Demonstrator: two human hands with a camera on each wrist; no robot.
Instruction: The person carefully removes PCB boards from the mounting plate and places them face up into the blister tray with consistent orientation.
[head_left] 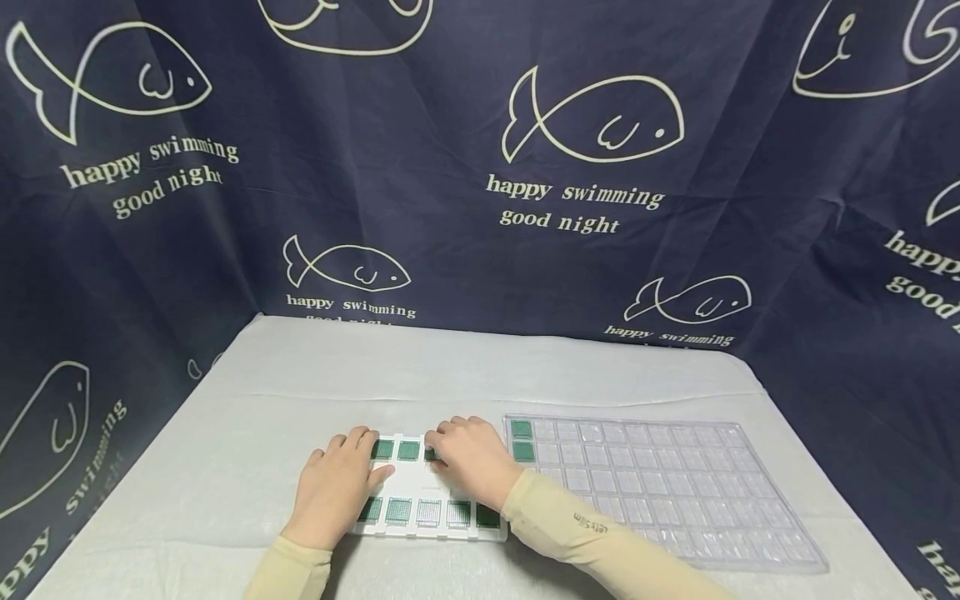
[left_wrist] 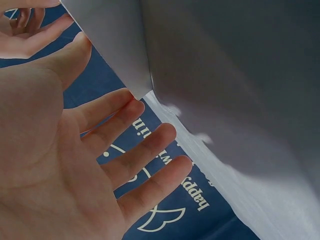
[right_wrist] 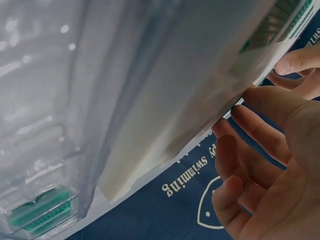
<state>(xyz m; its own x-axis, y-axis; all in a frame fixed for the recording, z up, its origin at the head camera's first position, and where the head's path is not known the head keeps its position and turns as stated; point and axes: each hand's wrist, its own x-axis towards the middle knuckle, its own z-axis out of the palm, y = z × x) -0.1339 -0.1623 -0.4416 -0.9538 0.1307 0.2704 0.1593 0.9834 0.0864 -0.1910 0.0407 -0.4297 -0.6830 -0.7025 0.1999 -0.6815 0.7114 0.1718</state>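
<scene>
A white rack (head_left: 408, 479) holds green circuit boards in two rows on the table. My left hand (head_left: 333, 479) lies at its left end, fingertips touching the far left corner by a green board (head_left: 382, 450). In the left wrist view the left hand's fingers (left_wrist: 150, 165) are nearly straight and spread. My right hand (head_left: 472, 458) is over the far row, thumb and index finger pinching a green circuit board (head_left: 430, 454) that it mostly covers. The right wrist view shows the right hand (right_wrist: 272, 155) at the rack's edge, its other fingers loosely bent.
Right of the rack lies a clear plastic tray (head_left: 738, 427) divided into many small compartments. Two green boards (head_left: 522, 440) sit in its left column. A white cloth (head_left: 480, 367) covers the table, with a dark blue fish-print curtain (head_left: 450, 167) behind and at the sides.
</scene>
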